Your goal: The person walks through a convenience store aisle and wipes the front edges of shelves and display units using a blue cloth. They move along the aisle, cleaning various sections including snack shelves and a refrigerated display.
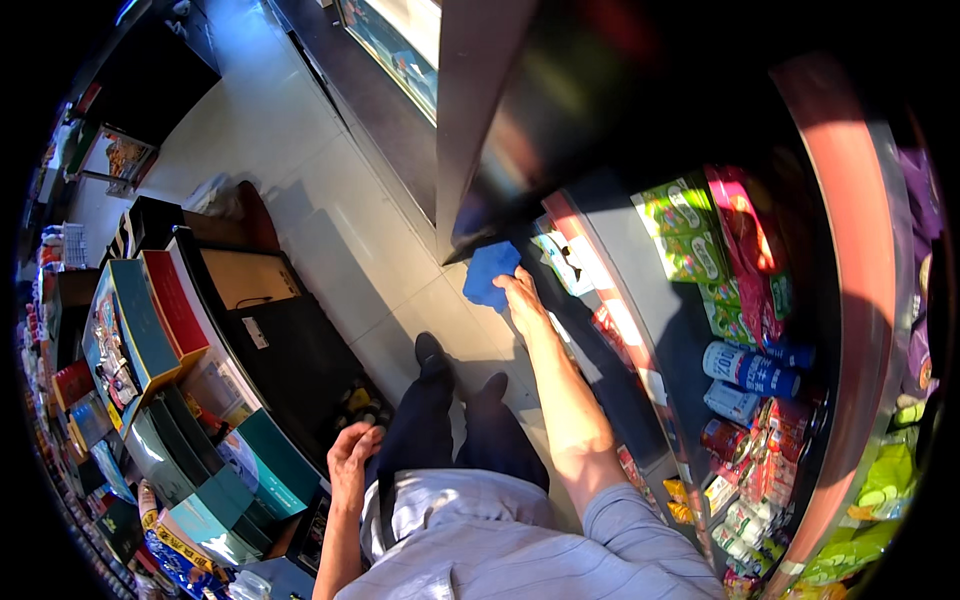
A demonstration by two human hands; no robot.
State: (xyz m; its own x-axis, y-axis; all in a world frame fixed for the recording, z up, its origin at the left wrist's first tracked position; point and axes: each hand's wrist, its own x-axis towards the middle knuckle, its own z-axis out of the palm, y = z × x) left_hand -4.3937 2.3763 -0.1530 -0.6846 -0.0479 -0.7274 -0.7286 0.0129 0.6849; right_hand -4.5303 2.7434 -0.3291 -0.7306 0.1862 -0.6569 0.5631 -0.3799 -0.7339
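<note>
My right hand (521, 300) is stretched forward and grips a folded blue cloth (491, 271). The cloth is beside the lower front corner of a dark panel (466, 135); whether they touch I cannot tell. Close to its right is a shelf front edge with price labels (611, 300). My left hand (354, 454) hangs at my left side with loosely bent fingers and nothing visible in it. A black cabinet (292, 352) and a teal box (270, 465) are nearest to that hand.
Shelves on the right hold green packs (682, 229), blue-and-white bottles (750, 369) and red cans (724, 439). Gift boxes (142, 322) are stacked on the left. Light floor tiles (397, 292) run between both sides, with my shoes (429, 351) on them.
</note>
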